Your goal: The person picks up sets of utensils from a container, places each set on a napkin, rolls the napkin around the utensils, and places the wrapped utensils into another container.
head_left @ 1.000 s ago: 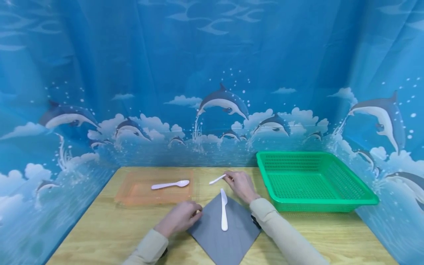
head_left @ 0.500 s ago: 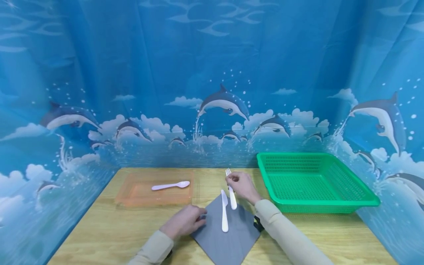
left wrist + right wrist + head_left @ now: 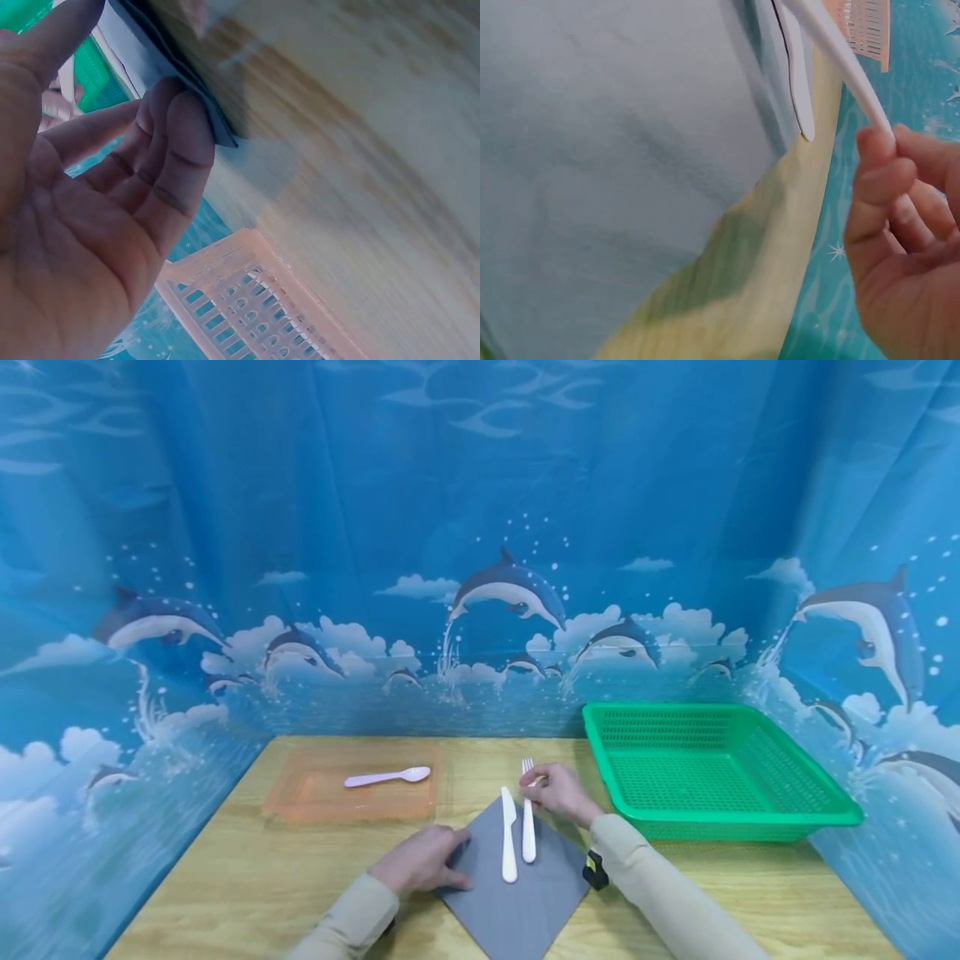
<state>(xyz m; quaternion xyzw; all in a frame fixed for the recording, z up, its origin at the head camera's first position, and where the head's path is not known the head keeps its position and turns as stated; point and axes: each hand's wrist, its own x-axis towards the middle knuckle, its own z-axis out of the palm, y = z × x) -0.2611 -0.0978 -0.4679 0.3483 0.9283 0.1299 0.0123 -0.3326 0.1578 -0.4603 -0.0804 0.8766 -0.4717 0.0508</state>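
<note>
Pinching white fork (image 3: 529, 843) near its tines, right hand (image 3: 562, 791) had its handle over grey napkin (image 3: 517, 910), just right of white knife (image 3: 509, 843), in head view. Left hand (image 3: 423, 858) at napkin's left corner. Spoon (image 3: 386, 777) lay in orange basket (image 3: 318, 795), left on worktop (image 3: 225, 885); green basket (image 3: 750, 817) stood right. Left wrist view: thumb spread well away from loosely bent fingers (image 3: 187, 135), which touched napkin edge, holding nothing. Right wrist view: thumb and fingertips gripped fork; knife tip reached napkin edge.
</note>
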